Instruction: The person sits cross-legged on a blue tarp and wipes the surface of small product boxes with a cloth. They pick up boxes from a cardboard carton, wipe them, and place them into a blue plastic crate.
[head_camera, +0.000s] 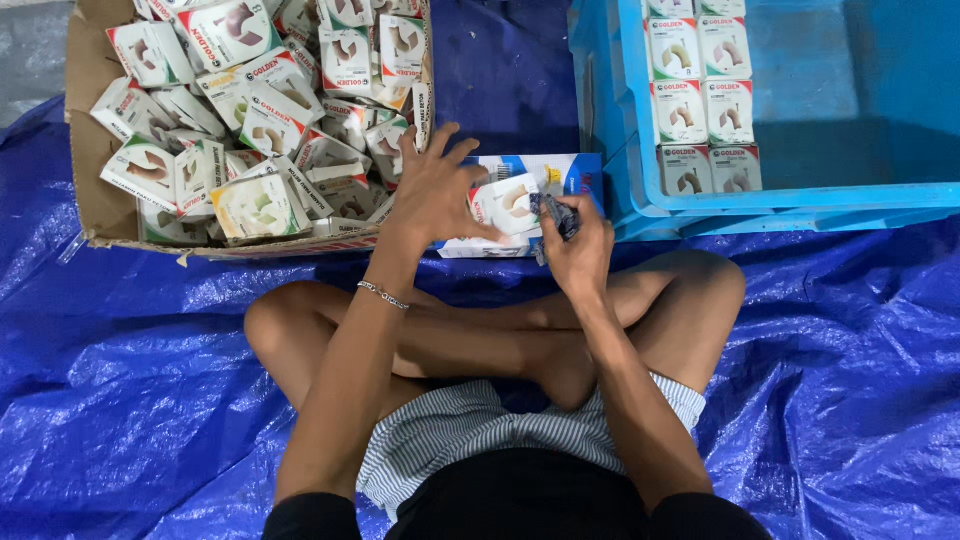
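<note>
Small box (507, 203): white with red trim, a curved tan fitting pictured on its face; lay on the white-and-blue carton, just in front of the person's crossed legs.
Left hand (432, 192): fingers spread wide over the small box, fingertips touching its left edge and top; grip loose and splayed, not closed round anything. A thin bracelet (384, 295) sat on that wrist.
Right hand (578, 250): grip pressed together on a dark crumpled piece (556, 212), held just right of the small box; what the piece was could not be told.
White-and-blue carton (560, 172): flat under the small box, between the cardboard box and the blue crate.
Cardboard box (88, 150): left of the small box, open, heaped with many like boxes lying at all angles.
Blue crate (800, 195): right of the small box; like boxes stood inside it in two neat columns against its left wall.
Blue tarp (130, 400): spread beneath everything, wrinkled.
Person: seated cross-legged behind the small box, striped shorts (450, 440) and dark top.
</note>
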